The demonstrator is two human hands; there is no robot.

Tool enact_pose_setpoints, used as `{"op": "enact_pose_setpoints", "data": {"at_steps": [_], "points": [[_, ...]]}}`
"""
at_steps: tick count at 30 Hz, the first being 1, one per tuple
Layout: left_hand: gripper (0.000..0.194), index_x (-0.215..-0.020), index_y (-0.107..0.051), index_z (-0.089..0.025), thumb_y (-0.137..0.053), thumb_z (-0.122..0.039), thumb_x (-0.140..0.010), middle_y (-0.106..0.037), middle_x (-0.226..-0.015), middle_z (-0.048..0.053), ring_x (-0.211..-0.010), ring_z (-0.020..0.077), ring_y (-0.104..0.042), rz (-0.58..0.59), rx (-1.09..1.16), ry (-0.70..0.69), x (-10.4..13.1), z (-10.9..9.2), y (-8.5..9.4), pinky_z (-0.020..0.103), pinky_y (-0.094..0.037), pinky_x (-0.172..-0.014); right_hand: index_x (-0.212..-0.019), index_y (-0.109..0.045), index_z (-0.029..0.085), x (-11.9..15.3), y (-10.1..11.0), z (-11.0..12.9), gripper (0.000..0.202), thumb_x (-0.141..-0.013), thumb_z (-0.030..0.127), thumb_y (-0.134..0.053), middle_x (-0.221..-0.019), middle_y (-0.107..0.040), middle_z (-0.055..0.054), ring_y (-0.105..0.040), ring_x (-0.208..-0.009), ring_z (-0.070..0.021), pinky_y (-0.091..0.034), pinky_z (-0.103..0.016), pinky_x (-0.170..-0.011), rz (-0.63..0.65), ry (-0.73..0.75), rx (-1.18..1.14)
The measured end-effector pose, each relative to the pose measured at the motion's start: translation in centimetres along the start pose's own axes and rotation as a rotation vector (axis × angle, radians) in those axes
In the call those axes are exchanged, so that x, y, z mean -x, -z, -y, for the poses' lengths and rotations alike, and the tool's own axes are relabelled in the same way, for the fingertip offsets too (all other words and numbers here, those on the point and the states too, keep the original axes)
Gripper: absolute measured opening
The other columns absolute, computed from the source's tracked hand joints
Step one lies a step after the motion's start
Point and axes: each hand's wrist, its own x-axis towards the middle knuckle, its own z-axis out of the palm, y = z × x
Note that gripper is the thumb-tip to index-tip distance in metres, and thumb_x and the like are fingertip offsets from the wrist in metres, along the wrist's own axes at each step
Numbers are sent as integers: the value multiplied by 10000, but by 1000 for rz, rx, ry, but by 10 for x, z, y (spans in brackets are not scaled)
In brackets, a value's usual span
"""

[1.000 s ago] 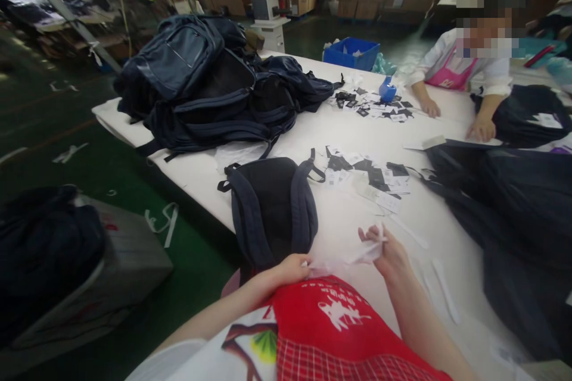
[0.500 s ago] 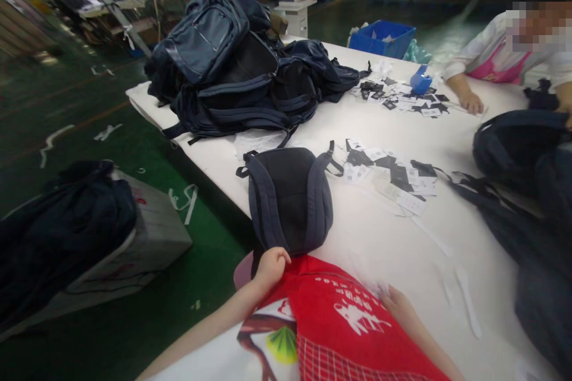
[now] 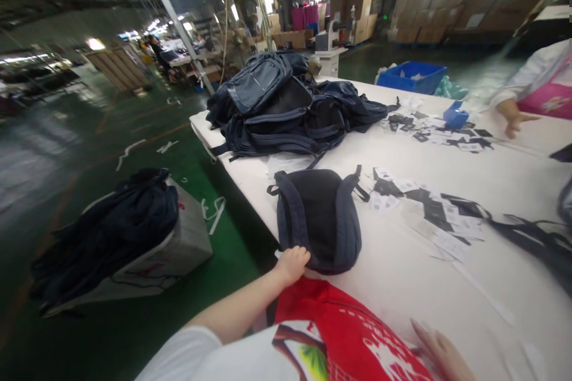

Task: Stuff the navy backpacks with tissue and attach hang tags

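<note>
A dark navy backpack lies on the white table with its black back panel and shoulder straps facing up. My left hand has its fingers curled over the near left bottom edge of this backpack. Low on the right, beside my red apron, is my right hand. It is apart from the backpack, somewhat blurred, with fingers stretched out; I see nothing held in it. Black and white tags are scattered to the right of the backpack.
A heap of navy backpacks covers the far left of the table. Another tag pile lies near a co-worker's hand. Dark straps stretch in from the right. A full box stands on the floor at left.
The view has swung left and up, so the table things sit further right and the co-worker is partly out of frame. My left hand stays at the backpack's bottom edge; my right hand appears lower.
</note>
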Motion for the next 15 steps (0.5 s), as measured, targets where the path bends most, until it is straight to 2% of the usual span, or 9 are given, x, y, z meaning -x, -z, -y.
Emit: {"op": "enact_pose_setpoints", "data": {"at_steps": [2, 4, 8, 11, 15], "points": [[240, -1017, -639, -178, -595, -374, -887, -652, -992, 90, -968, 245, -594, -49, 21, -51, -9, 3, 17, 362, -497, -810, -629, -645, 178, 8, 5, 7, 523, -573, 693, -575, -636, -677, -112, -675, -728, -323, -536, -368, -652, 8, -40, 26], [306, -1020, -643, -187, -523, -451, -924, -657, -989, 86, -957, 232, -589, -101, 42, -95, -19, 5, 37, 359, -472, -851, -632, -620, 173, 19, 7, 14, 523, -615, 692, -562, -560, -623, -73, -629, -621, -267, -505, -333, -574, -2, -63, -13], [416, -981, -655, -186, -399, -514, -963, -672, -944, 82, -920, 222, -591, -287, 113, -155, -41, 5, 88, 347, -438, -852, -800, -659, 190, 32, 8, 23, 426, -650, 577, -563, -603, -607, -13, -554, -560, -184, -455, -272, -497, -52, 30, -159], [416, -905, -661, -176, -414, -506, -960, -673, -878, 86, -882, 224, -603, -480, 200, -167, -58, 5, 131, 335, -426, -829, -900, -687, 217, 31, 10, 28, 420, -640, 520, -557, -637, -627, -12, -554, -556, -190, -451, -284, -487, -59, 131, -163], [404, -820, -656, -174, -424, -473, -961, -664, -819, 84, -830, 220, -606, -667, 207, -110, -73, 11, 197, 321, -421, -779, -986, -705, 240, 24, 16, 32, 500, -637, 563, -550, -734, -694, -45, -594, -568, -228, -490, -338, -506, -82, 164, -196]]}}
